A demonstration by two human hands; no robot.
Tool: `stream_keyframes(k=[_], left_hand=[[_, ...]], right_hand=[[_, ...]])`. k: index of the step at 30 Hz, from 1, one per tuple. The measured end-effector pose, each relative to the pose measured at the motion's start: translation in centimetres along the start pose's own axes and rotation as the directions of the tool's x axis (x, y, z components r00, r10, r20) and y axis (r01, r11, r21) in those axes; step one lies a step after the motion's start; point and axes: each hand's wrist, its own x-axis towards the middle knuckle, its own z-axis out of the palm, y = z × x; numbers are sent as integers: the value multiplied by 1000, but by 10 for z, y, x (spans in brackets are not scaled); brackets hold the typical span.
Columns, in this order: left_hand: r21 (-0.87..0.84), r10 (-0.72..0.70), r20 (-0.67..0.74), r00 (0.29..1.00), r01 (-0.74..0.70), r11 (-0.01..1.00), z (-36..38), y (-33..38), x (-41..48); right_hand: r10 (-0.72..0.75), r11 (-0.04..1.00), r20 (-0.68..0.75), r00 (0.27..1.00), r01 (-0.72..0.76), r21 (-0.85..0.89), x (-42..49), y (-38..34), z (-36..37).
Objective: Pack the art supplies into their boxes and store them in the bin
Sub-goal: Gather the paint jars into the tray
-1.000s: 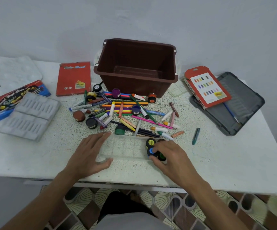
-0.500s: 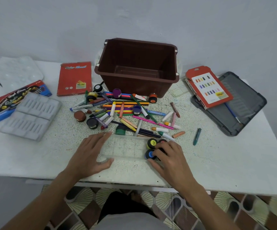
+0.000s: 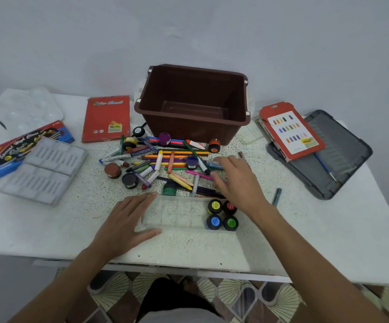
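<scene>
— Where are your fingers?
— My right hand [image 3: 237,180] hovers spread and empty over the pile of crayons and pens [image 3: 172,164]. My left hand [image 3: 128,221] lies flat, fingers open, against the left end of the clear tray [image 3: 177,214], gripping nothing.
— And the paints?
— Four paint pots [image 3: 222,215] sit in the tray's right end. The brown bin [image 3: 193,106] stands behind the pile on the surface [image 3: 49,224].

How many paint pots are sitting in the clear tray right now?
4, grouped at the clear tray's right end: yellow pot and red pot behind, blue pot and green pot in front. None look hidden.
</scene>
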Motion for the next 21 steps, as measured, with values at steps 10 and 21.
stream_keyframes(k=[10, 21], left_hand=[[-49, -49, 13, 999, 50, 998, 2, -2, 0], [-59, -69, 34, 997, 71, 996, 3, -4, 2]], right_hand=[[132, 987, 118, 984, -120, -108, 72, 23, 32], [91, 971, 22, 996, -94, 221, 48, 8, 22]])
